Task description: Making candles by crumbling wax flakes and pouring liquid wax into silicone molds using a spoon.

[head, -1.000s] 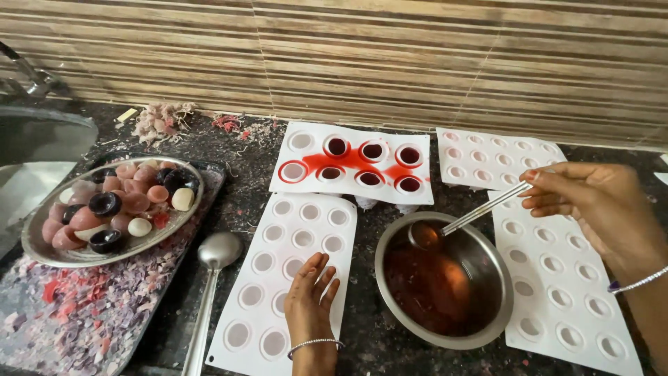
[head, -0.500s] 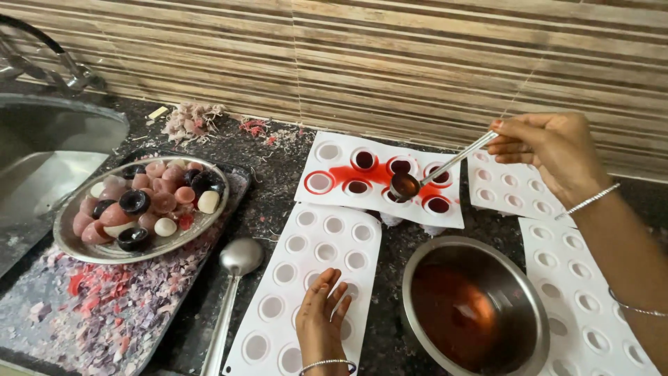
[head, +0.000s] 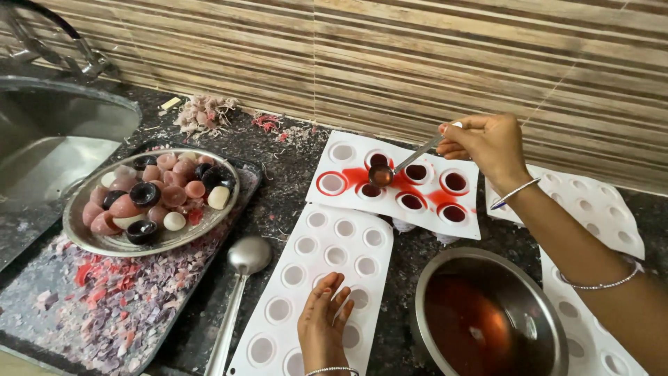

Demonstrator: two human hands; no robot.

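Right hand pinches a spoon, now lowered over the stained mould; left hand stays flat, fingers spread, on the white mould.

Soft, even daylight filled the view — bright, with faint shadows; mild glare sat on the steel bowl and plate; edges bowed slightly; focus stayed sharp.

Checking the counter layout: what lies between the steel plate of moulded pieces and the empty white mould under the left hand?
In the head view, a steel ladle lies on the dark counter between the plate and the mould.
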